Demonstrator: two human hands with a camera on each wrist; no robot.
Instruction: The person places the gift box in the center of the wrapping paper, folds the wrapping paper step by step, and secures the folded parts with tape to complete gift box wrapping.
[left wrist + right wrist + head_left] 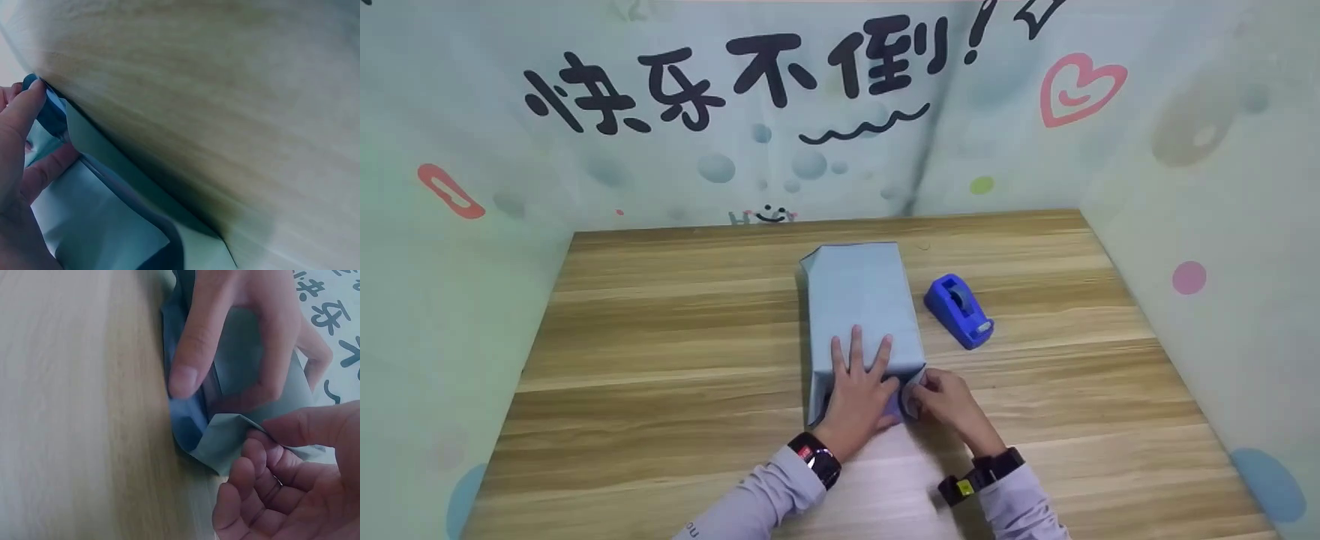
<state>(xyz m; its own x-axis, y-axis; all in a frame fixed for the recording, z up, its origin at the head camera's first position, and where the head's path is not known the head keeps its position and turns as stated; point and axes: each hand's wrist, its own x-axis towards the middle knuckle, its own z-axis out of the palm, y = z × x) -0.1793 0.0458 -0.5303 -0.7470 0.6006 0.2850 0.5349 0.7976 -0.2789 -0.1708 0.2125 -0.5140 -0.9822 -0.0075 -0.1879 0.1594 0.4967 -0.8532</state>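
A box wrapped in light blue paper (859, 296) lies on the wooden table, its near end unsealed with loose paper edges. Fingers spread, my left hand (859, 401) rests on the near part of its top. In the right wrist view the thumb of that left hand (242, 332) reaches down over the folded paper at the end. My right hand (952, 405) pinches the corner of the paper flap (222, 439) between thumb and index finger at the box's near right corner. Inside the folds, part of the end is hidden by the left hand.
A blue tape dispenser (960, 315) stands on the wooden table (675, 337), to the right of the box. Printed cloth walls (810, 150) with characters and dots rise behind the table and at both sides.
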